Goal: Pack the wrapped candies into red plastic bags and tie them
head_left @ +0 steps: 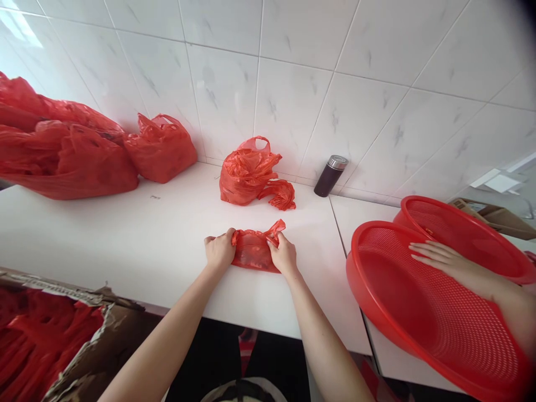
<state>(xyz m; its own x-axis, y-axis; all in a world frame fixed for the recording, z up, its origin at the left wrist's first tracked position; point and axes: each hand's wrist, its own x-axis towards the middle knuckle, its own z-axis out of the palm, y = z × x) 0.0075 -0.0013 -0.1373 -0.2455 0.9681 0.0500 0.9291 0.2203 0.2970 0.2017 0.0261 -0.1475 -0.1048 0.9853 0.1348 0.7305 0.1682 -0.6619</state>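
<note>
A white counter (125, 240) runs along a white tiled wall (293, 67), seen from above. Largest on it is a heap of full red bags (62, 151) at far left, cut off by the frame edge, so their number is unclear; one smaller filled bag (161, 148) leans against the heap. At right, two big red mesh baskets (419, 312) sit tilted and overlapping, and another person's hand (435, 257) lies flat inside the nearer one. At lower left, a torn cardboard box (100, 335) holds a blurred mass of red plastic. Near the wall, mid-counter, one crumpled red bag (247, 173) sits with a loose twisted end. Just in front of it, near the counter's front edge, lies a small red plastic bag (255, 251), pinched at its two ends: the left hand (220, 251) is curled closed on one end, the right hand (285, 254) closed on the other, near a handle loop. One dark flask (330, 176) with a metal cap stands against the wall.
</note>
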